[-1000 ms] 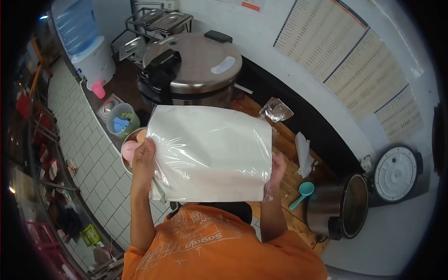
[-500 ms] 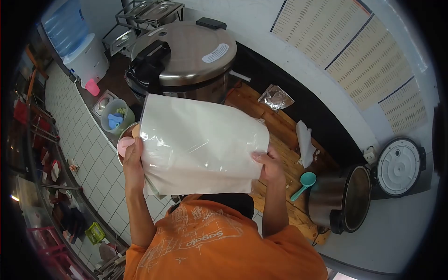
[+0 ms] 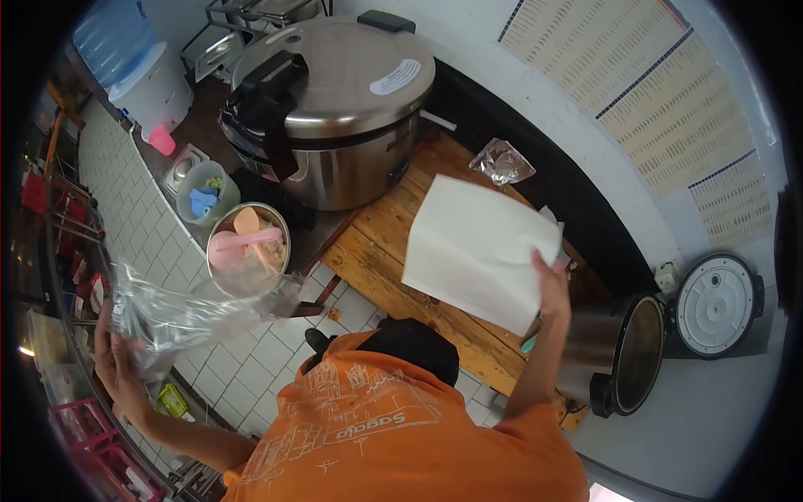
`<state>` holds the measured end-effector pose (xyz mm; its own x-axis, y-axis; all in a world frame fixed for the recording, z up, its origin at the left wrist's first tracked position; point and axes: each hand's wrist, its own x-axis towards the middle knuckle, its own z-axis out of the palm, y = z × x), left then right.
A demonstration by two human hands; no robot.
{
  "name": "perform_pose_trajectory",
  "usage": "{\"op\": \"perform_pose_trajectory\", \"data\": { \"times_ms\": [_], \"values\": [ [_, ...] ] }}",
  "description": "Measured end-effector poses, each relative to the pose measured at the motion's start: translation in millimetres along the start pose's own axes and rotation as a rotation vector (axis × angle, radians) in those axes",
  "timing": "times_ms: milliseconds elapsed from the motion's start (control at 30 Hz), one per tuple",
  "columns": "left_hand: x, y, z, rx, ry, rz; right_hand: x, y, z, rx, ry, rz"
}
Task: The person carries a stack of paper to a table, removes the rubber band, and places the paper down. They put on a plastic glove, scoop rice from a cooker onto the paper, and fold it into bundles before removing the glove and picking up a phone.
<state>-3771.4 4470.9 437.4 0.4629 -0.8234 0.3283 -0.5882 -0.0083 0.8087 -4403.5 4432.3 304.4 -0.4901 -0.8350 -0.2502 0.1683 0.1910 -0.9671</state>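
At 8 o'clock, left hand [image 3: 124, 372] half open, fingers up against a crumpled clear plastic bag [image 3: 171, 322] — firmness of grip unclear. Between 3 and 4, right hand [image 3: 550, 289] pinched on flat white paper-like sheet [image 3: 477, 251]. Round steel bowl [image 3: 286, 243] at 9; big lidded steel cooker [image 3: 351, 167], 11.

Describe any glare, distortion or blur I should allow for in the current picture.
Head view: wide-angle bending curves the wall sheets, and the corners fall to black; bright streaks on the clear plastic at the left hand obscure its folds; softer sheen on the cooker lid; the white paper looks evenly lit; the wall sheets' small print is unreadable.
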Motion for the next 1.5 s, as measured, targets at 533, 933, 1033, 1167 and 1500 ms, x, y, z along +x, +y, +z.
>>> {"op": "perform_pose_trajectory", "data": {
  "times_ms": [533,933,1033,1167,1500],
  "values": [
    [0,25,79,0.018,-0.823,-0.157,-35,283,60,0.745,0.413,0.292],
    [4,3,91,-0.100,-0.933,-0.090,-16,71,90,-0.641,0.497,-0.400],
    [4,1,105,-0.139,-0.946,-0.090,-32,99,126,-0.958,0.209,-0.507],
    [0,-1,108,-0.135,-0.927,-0.140,-27,258,103,-1.247,-0.049,-0.779],
    [-6,3,109,-0.040,-0.869,-0.192,-42,257,101,-1.201,-0.182,-0.322]
  ]
}}
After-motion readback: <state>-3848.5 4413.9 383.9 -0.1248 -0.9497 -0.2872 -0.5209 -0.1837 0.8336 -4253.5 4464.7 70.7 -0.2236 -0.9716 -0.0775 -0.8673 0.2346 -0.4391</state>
